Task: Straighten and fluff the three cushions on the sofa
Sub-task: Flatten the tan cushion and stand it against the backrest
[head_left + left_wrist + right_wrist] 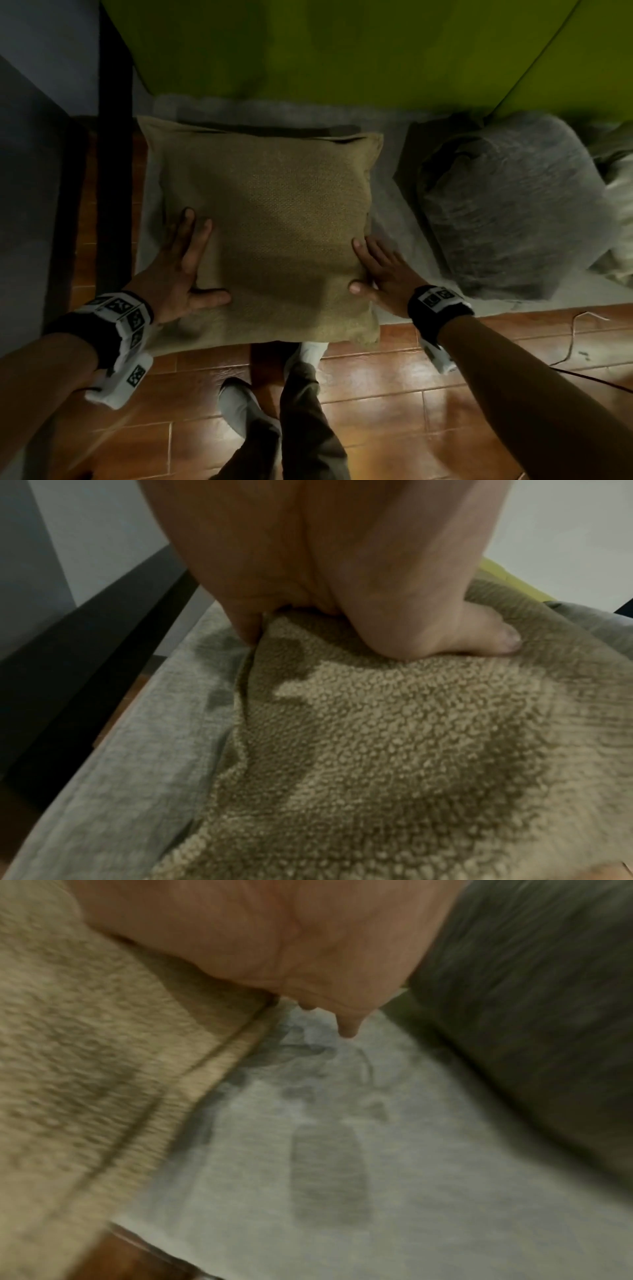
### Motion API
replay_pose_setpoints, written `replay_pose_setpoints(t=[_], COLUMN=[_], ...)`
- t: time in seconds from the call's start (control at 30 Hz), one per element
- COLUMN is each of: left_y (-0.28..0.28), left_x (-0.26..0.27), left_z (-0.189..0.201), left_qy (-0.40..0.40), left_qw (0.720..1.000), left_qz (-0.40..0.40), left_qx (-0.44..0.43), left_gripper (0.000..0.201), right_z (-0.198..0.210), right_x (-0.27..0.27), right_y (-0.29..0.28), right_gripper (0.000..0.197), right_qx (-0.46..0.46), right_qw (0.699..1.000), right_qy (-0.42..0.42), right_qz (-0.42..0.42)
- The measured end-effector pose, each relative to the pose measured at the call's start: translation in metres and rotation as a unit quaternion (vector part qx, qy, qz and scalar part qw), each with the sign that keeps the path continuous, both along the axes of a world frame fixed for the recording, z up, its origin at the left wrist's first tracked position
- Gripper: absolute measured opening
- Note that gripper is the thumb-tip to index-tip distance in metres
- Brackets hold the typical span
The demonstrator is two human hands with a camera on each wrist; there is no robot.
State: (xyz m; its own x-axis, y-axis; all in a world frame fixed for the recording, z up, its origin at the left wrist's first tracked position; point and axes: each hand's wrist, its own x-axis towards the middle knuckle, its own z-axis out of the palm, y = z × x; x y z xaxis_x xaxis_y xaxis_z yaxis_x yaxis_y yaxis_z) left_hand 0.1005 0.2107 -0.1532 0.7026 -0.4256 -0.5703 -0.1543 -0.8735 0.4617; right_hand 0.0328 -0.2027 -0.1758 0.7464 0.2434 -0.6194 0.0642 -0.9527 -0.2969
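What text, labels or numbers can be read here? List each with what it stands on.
No readable words or numbers anywhere.
Left wrist band: black-and-white square marker patterns, no letters.
Right wrist band: the same kind of markers, too small and blurred to read.
Tan cushion, grey cushion: no label visible.

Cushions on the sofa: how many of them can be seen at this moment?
2. The tan cushion lies on the left of the seat between both hands; the grey cushion lies to its right. A third may be hidden past the right edge of the head view.
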Motion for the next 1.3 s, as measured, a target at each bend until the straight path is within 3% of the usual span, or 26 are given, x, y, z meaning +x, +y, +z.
replay_pose_setpoints(t=[0.1, 0.2, 0.27, 0.33, 0.4, 0.43, 0.53, 0.7, 0.83, 0.9, 1.0, 1.1, 1.13, 1.2, 1.27, 1.3], left_y=[0.007, 0.008, 0.011, 0.021, 0.032, 0.031, 0.022, 0.025, 0.026, 0.029, 0.031, 0.025, 0.021, 0.012, 0.002, -0.003], left_x=[-0.004, 0.001, 0.009, 0.018, 0.027, 0.027, 0.027, 0.028, 0.031, 0.033, 0.036, 0.046, 0.054, 0.065, 0.073, 0.075], left_z=[0.005, 0.018, 0.023, 0.020, 0.015, 0.012, 0.015, 0.010, 0.000, -0.001, 0.003, 0.016, 0.025, 0.043, 0.056, 0.060], left_qy=[-0.012, -0.035, -0.076, -0.090, -0.058, -0.031, -0.010, 0.011, -0.018, -0.046, -0.006, 0.055, 0.078, 0.108, 0.119, 0.132], left_qw=[0.999, 0.993, 0.974, 0.941, 0.927, 0.939, 0.968, 0.953, 0.952, 0.945, 0.941, 0.920, 0.903, 0.873, 0.878, 0.885], left_qz=[0.015, 0.078, 0.178, 0.297, 0.357, 0.337, 0.251, 0.302, 0.295, 0.308, 0.319, 0.389, 0.422, 0.472, 0.460, 0.444], left_qx=[-0.038, -0.086, -0.115, -0.134, -0.099, -0.067, 0.016, 0.003, 0.075, 0.103, 0.114, 0.006, -0.033, -0.065, -0.057, -0.048], left_gripper=[0.116, 0.071, 0.053, 0.049, 0.050, 0.048, 0.037, 0.032, 0.017, 0.018, 0.020, 0.029, 0.040, 0.090, 0.130, 0.138], right_z=[0.015, 0.037, 0.043, 0.040, 0.034, 0.034, 0.033, 0.025, 0.018, 0.008, -0.004, 0.002, 0.010, 0.018, 0.032, 0.037], right_x=[0.004, 0.013, 0.018, 0.024, 0.033, 0.034, 0.039, 0.045, 0.051, 0.051, 0.051, 0.059, 0.065, 0.074, 0.085, 0.091], right_y=[-0.023, -0.033, -0.034, -0.029, -0.020, -0.015, -0.007, -0.001, -0.004, -0.016, -0.029, -0.034, -0.033, -0.032, -0.021, -0.014], right_gripper=[0.077, 0.069, 0.063, 0.060, 0.030, 0.014, 0.015, 0.023, 0.017, 0.016, 0.022, 0.015, 0.013, 0.027, 0.064, 0.092], right_qx=[-0.033, -0.095, -0.053, 0.076, 0.154, 0.170, 0.151, 0.165, 0.123, 0.120, 0.120, 0.151, 0.178, 0.238, 0.279, 0.289], right_qw=[0.998, 0.993, 0.984, 0.943, 0.911, 0.904, 0.913, 0.893, 0.916, 0.910, 0.913, 0.885, 0.867, 0.827, 0.789, 0.776], right_qy=[0.018, 0.066, 0.097, 0.076, 0.050, 0.053, 0.087, 0.121, 0.086, 0.084, 0.098, 0.067, 0.048, 0.057, 0.114, 0.154], right_qz=[0.042, 0.020, -0.136, -0.314, -0.380, -0.388, -0.369, -0.400, -0.371, -0.387, -0.378, -0.435, -0.463, -0.506, -0.535, -0.539])
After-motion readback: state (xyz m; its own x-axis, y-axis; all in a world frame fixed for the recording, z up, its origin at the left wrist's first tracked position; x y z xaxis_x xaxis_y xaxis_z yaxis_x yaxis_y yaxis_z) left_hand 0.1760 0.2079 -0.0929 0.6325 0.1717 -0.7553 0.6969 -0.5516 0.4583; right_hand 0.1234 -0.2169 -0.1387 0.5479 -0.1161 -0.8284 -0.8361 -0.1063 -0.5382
